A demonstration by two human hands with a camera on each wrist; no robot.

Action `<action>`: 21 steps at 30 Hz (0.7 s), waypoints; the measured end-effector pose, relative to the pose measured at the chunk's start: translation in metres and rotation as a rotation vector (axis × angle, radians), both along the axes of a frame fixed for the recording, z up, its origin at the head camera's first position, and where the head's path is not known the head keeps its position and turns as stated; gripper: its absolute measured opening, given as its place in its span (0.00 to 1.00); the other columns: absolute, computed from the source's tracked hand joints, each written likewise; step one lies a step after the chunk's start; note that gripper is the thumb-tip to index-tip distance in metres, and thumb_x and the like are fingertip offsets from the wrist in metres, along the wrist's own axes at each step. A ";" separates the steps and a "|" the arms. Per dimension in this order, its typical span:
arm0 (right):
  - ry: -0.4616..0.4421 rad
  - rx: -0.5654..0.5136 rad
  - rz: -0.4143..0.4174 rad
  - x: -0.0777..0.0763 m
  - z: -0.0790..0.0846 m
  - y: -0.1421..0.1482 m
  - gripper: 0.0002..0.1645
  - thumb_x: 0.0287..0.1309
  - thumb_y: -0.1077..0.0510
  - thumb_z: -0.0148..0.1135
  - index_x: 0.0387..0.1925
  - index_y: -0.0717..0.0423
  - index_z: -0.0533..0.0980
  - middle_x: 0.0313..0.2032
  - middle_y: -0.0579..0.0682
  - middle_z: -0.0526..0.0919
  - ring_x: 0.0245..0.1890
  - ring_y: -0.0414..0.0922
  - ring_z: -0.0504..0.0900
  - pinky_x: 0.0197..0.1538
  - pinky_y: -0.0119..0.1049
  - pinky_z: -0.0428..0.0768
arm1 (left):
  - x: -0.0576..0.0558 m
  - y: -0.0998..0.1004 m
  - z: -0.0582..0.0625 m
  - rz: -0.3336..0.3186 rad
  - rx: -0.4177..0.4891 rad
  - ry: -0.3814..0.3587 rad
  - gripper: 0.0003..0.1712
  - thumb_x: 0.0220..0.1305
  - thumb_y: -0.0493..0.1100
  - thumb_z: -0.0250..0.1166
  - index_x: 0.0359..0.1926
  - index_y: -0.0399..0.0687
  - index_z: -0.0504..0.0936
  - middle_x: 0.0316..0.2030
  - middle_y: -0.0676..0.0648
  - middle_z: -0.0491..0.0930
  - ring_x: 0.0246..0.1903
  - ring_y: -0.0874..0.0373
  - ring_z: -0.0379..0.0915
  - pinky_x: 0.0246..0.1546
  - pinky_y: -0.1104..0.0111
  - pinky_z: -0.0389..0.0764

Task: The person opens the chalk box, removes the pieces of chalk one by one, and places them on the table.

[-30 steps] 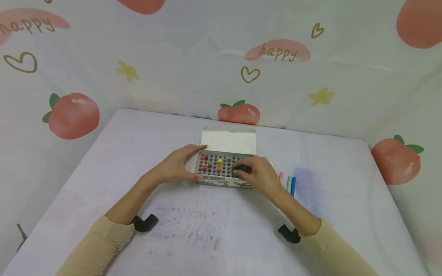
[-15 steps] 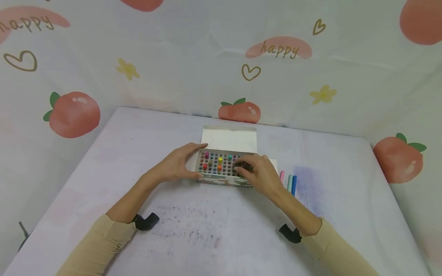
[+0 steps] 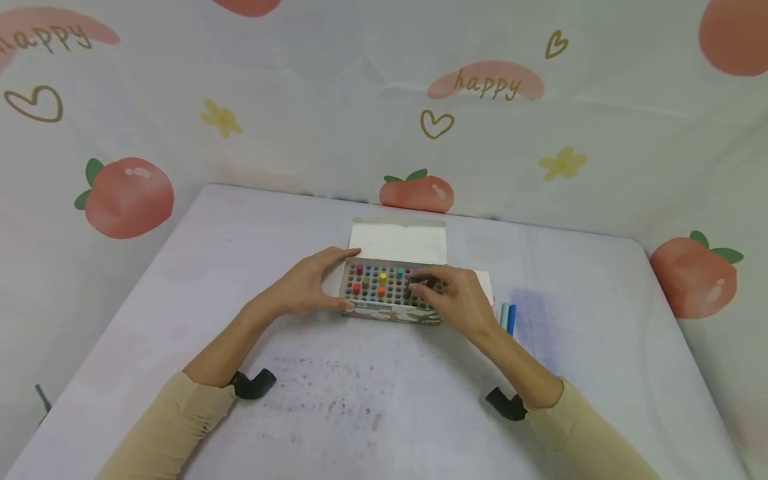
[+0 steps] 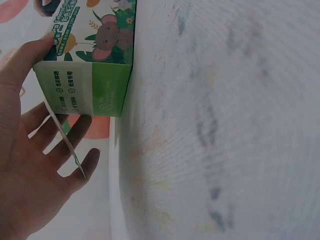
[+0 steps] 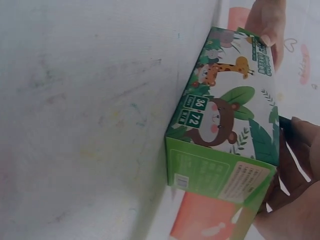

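Observation:
An open cardboard box with a tray full of round holes stands mid-table. Several coloured chalk sticks, such as a yellow one and a red one, poke up from the holes. The left hand grips the box's left end, thumb on the front face and index finger at the back corner; in the left wrist view its other fingers spread behind a side flap. Over the tray's right part, the right hand pinches a dark chalk stick, mostly covered by the fingers.
The white lid is folded back behind the box. A mint stick and a blue stick lie right of the right hand. A white flap sticks out at the box's right end. Coloured smears mark the tabletop.
The right hand has shifted slightly right, still at the tray's right part, and now hides most of the pink stick. More of the right flap shows. The left hand keeps its place.

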State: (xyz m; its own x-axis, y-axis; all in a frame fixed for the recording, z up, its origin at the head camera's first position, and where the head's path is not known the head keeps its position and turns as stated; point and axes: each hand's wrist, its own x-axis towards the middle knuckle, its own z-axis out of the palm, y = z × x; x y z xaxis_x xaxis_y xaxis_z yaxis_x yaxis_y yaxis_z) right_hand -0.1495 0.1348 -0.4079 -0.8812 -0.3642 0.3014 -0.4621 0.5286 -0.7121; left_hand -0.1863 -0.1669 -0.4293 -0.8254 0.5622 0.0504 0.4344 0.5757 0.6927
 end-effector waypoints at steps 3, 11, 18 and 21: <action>-0.013 -0.048 -0.009 0.000 0.004 0.001 0.09 0.60 0.59 0.69 0.43 0.53 0.86 0.32 0.43 0.87 0.27 0.40 0.79 0.30 0.35 0.75 | 0.000 0.000 0.000 0.000 -0.002 -0.002 0.56 0.46 0.51 0.80 0.75 0.53 0.62 0.62 0.47 0.72 0.62 0.51 0.67 0.62 0.49 0.67; -0.004 -0.165 -0.035 -0.001 0.010 0.005 0.07 0.58 0.62 0.70 0.40 0.53 0.86 0.31 0.44 0.86 0.31 0.40 0.80 0.37 0.40 0.79 | -0.001 0.000 0.000 0.002 -0.003 -0.005 0.56 0.47 0.51 0.80 0.75 0.52 0.62 0.64 0.47 0.71 0.64 0.50 0.65 0.64 0.48 0.66; -0.004 -0.212 -0.059 -0.001 0.012 0.012 0.07 0.61 0.60 0.69 0.41 0.55 0.85 0.34 0.47 0.87 0.32 0.42 0.80 0.41 0.34 0.77 | -0.001 0.000 0.000 0.000 0.002 -0.003 0.56 0.46 0.51 0.80 0.75 0.51 0.62 0.63 0.47 0.71 0.63 0.51 0.66 0.63 0.49 0.66; -0.012 -0.227 -0.075 0.000 0.014 0.018 0.07 0.61 0.61 0.69 0.42 0.55 0.85 0.34 0.48 0.87 0.33 0.43 0.80 0.41 0.33 0.76 | 0.000 0.000 0.000 -0.001 0.002 -0.003 0.56 0.46 0.51 0.81 0.75 0.51 0.62 0.63 0.47 0.71 0.63 0.50 0.66 0.63 0.49 0.67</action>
State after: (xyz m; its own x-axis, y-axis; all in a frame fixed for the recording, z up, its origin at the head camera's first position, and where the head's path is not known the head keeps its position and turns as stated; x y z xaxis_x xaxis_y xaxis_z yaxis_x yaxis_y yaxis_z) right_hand -0.1498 0.1524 -0.3938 -0.9070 -0.2220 0.3579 -0.4188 0.3867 -0.8216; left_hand -0.1866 -0.1669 -0.4292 -0.8249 0.5633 0.0484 0.4328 0.5741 0.6951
